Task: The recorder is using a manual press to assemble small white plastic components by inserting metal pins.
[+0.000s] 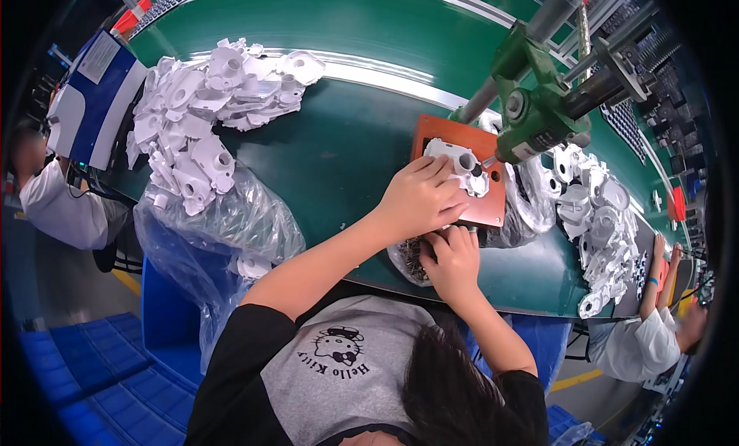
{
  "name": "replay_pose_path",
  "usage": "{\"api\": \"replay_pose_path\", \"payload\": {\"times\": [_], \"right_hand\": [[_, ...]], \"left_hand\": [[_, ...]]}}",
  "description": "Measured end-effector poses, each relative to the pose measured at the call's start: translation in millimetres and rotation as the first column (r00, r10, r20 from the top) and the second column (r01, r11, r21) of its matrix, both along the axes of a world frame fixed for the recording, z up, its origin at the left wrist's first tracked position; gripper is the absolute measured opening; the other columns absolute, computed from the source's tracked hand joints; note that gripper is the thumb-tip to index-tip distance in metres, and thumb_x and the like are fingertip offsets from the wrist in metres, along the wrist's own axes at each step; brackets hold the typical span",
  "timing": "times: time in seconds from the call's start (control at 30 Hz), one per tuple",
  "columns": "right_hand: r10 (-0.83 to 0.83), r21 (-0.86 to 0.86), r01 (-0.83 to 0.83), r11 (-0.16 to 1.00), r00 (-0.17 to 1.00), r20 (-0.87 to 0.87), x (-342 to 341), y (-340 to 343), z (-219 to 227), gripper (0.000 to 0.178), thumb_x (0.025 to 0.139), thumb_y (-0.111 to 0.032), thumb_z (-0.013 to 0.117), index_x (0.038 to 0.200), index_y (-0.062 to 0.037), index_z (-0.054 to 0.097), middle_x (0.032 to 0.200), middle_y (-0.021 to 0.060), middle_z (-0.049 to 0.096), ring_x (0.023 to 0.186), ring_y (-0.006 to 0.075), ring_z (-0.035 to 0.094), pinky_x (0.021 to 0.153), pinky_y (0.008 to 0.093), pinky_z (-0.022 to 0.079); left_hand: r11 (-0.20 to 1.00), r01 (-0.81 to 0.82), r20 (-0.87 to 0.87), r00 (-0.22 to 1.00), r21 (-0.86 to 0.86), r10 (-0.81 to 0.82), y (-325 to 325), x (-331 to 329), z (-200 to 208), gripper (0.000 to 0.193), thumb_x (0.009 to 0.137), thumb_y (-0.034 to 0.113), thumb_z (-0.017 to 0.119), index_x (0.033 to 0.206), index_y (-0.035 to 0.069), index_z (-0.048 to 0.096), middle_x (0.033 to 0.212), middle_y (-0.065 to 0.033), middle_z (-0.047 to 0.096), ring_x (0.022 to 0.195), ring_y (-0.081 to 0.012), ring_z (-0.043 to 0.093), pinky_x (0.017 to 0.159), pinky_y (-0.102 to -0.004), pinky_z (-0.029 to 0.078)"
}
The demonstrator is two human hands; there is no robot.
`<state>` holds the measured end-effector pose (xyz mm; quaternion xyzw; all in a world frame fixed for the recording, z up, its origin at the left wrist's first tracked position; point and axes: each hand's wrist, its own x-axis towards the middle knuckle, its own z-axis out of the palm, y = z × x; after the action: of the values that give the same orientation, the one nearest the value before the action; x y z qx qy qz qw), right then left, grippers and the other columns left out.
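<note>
A white plastic housing [466, 163] with a round opening lies on an orange-brown fixture plate [491, 207]. My left hand [422, 193] grips its near left side, fingers bent over the edge. Just nearer to me, my right hand [454, 263] has its fingers curled together beside a clear bag of small metal pieces [412, 257]. What those fingertips hold, if anything, is too small to make out. Above the plate's right side stands a green press [531, 100], its dark tip close to the housing.
White plastic parts [204, 100] pile up at left, partly on a clear plastic bag [231, 223]. More white parts [604, 223] lie at right. A blue-and-white machine [96, 96] stands far left. People sit at both sides. Blue bins [165, 307] are below the bench.
</note>
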<state>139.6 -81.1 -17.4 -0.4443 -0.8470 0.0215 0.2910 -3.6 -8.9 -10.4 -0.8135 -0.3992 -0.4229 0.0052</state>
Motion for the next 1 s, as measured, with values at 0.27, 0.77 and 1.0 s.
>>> {"api": "replay_pose_path", "payload": {"times": [0.27, 0.77, 1.0], "right_hand": [[-0.007, 0.039, 0.004, 0.999, 0.998, 0.064, 0, 0, -4, 0.021, 0.061, -0.007, 0.069, 0.082, -0.0064, 0.064, 0.077, 0.0058, 0.051, 0.073, 0.0244, 0.050, 0.064, 0.0366, 0.037], [0.036, 0.072, -0.050, 0.996, 0.983, 0.179, -1, 3, 3, 0.020, 0.059, -0.014, 0.067, 0.078, -0.0061, 0.065, 0.076, 0.0046, 0.053, 0.074, 0.0224, 0.049, 0.065, 0.0356, 0.035], [0.028, 0.089, -0.038, 0.995, 0.994, 0.109, -1, 3, -2, 0.020, 0.058, -0.009, 0.067, 0.078, -0.0063, 0.064, 0.076, 0.0045, 0.054, 0.072, 0.0228, 0.050, 0.065, 0.0367, 0.035]], "left_hand": [[1.000, -0.005, 0.015, 1.000, 0.020, 0.005, 0, 3, -1, 0.031, 0.074, 0.030, 0.070, 0.091, 0.005, 0.064, 0.102, -0.0170, 0.065, 0.099, -0.0303, 0.062, 0.089, -0.0403, 0.048], [1.000, -0.017, 0.020, 1.000, 0.011, 0.017, -2, 2, 1, 0.033, 0.074, 0.031, 0.070, 0.094, 0.006, 0.064, 0.104, -0.0179, 0.064, 0.097, -0.0313, 0.062, 0.089, -0.0405, 0.048], [1.000, -0.013, 0.034, 0.999, 0.023, 0.013, -2, 3, 0, 0.033, 0.073, 0.030, 0.070, 0.093, 0.005, 0.064, 0.103, -0.0181, 0.064, 0.097, -0.0317, 0.062, 0.090, -0.0406, 0.048]]}}
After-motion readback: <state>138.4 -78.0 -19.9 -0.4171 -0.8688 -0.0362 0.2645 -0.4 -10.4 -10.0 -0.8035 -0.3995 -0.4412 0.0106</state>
